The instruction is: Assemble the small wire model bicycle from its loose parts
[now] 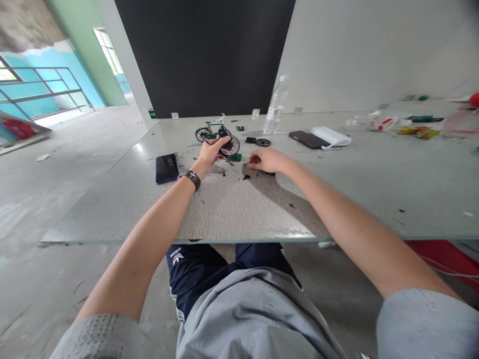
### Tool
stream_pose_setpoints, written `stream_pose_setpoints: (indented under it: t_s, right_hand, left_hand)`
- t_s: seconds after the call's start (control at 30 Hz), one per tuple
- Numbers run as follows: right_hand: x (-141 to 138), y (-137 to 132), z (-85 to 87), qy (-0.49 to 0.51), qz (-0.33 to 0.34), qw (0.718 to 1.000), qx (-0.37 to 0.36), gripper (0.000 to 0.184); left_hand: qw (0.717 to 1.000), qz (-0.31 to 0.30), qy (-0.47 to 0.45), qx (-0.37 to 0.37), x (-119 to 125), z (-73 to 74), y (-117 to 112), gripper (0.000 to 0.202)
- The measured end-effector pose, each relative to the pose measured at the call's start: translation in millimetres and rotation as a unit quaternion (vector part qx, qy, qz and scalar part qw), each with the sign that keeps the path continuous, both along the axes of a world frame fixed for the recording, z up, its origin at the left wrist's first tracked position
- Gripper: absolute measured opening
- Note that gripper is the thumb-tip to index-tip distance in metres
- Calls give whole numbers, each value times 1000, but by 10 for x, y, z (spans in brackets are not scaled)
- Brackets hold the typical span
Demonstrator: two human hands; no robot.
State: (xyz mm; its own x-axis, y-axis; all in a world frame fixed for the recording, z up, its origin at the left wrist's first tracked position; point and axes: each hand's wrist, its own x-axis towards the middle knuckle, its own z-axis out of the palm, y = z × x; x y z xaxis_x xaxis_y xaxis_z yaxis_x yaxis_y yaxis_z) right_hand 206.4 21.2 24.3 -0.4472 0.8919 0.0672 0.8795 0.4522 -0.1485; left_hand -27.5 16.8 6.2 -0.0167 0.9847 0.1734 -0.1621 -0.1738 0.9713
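My left hand (210,153) is closed on a small spoked wheel (232,146) with a dark part at its side, held just above the table. Behind it stands a green model bicycle (205,133) with silver handlebars. Lower and to the right, my right hand (267,160) has its fingers pinched together close to the tabletop; whatever they hold is hidden. Small green parts (235,157) and black bits (246,177) lie between the hands. Beyond my right hand is a loose black wheel (263,142) beside a small black piece (250,140).
A phone (166,168) lies left of my wrist. Toward the back stand a clear plastic bottle (276,107), a dark phone (309,139) and a white pouch-like item (331,135). Plastic packaging and a yellow item (418,132) are at far right. The table's front edge (209,240) is above my lap.
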Motion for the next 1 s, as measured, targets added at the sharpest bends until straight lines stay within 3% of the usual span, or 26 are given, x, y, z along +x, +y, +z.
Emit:
stream_pose_setpoints:
  t_s: [0.23, 0.53, 0.77, 0.87, 1.0]
  right_hand:
    - [-85, -3, -50, -42, 0, 999, -9, 21]
    - [-25, 67, -109, 2, 5, 999, 41, 26]
    - [-5, 52, -117, 19, -27, 997, 65, 28]
    - [-167, -103, -74, 50, 29, 993, 103, 19]
    - [-480, -248, -89, 100, 118, 987, 50, 18]
  left_hand:
    - [1000, 1, 2, 5, -18, -42, 57, 29]
    - [1000, 12, 14, 9, -16, -44, 58, 31]
    - [1000, 24, 18, -3, -29, -65, 82, 31]
    - [999, 49, 4, 0, -25, -56, 94, 32]
    - [995, 95, -11, -1, -42, -48, 140, 35]
